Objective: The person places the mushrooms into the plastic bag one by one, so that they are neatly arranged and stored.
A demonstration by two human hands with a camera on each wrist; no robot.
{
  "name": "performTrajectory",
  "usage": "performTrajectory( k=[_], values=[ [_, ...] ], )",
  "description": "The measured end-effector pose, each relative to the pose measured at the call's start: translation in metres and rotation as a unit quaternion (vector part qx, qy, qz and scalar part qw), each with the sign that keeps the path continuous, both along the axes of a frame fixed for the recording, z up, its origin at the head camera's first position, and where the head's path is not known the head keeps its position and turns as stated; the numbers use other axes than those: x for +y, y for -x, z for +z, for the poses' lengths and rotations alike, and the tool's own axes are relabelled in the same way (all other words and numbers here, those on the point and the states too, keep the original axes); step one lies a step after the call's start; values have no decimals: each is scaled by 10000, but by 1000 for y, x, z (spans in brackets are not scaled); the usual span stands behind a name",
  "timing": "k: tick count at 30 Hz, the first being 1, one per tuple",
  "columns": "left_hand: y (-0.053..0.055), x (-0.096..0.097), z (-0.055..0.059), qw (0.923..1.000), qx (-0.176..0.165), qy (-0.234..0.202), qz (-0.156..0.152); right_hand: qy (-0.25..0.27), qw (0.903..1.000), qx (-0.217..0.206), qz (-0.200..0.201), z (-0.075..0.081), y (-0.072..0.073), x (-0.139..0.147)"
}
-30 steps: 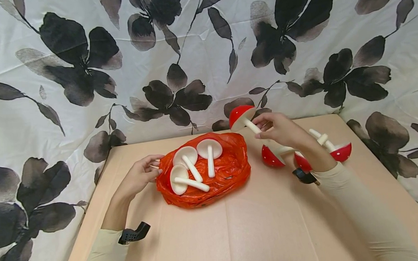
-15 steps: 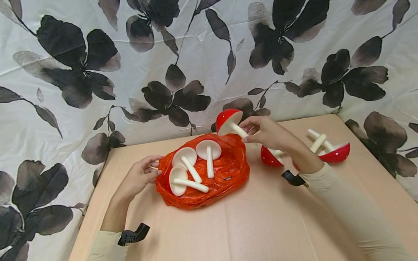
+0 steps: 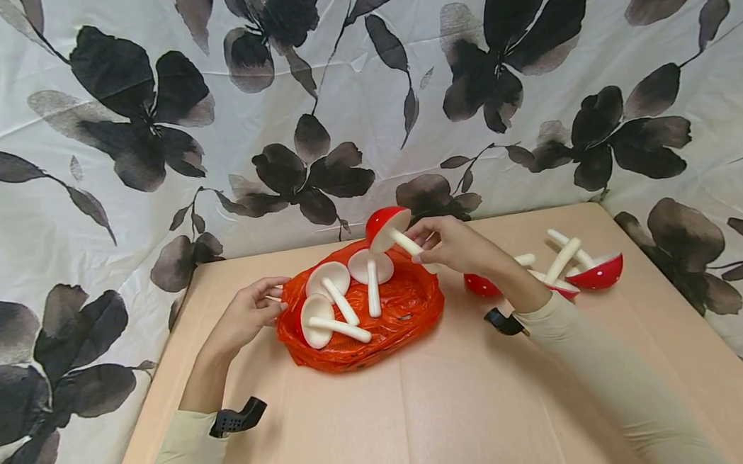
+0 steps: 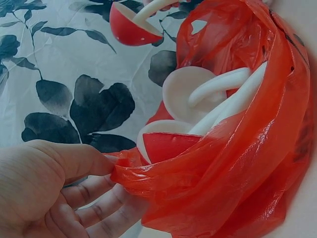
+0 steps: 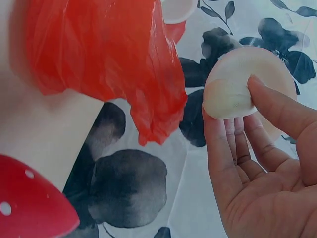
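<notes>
Atop tbl (image 3: 352,432), red bag (image 3: 414,300), floral cloth (image 3: 376,97) bhnd

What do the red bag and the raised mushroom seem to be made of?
The red bag looks like thin, glossy plastic film: it is crumpled, with bright highlights along its folds. The raised mushroom seems rigid, with a smooth, clean-edged surface, perhaps painted wood or hard plastic; no grain or seam shows to settle which.
</notes>
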State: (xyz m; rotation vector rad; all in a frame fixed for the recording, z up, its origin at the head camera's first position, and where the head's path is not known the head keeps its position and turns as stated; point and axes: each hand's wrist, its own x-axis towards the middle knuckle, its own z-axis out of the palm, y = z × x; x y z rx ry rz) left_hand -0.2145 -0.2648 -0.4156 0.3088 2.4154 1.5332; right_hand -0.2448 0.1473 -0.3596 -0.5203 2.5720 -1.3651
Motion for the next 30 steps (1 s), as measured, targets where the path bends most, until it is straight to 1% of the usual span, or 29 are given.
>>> performTrajectory(
  k=[8,15,24,30],
  values=[
    [0,1,0,10000,30,-37,13,13,9999,67,159,-4,0,-14],
    [0,1,0,9999,52,-92,-5,-43,9994,-124,321,-8,1,-28],
    [1,1,0,9999,29,-105,22,-92,9985,73,538,-17,2,-43],
    [1,2,0,9999,13,-129,34,-230,9985,-149,469,-22,3,-50]
  ],
)
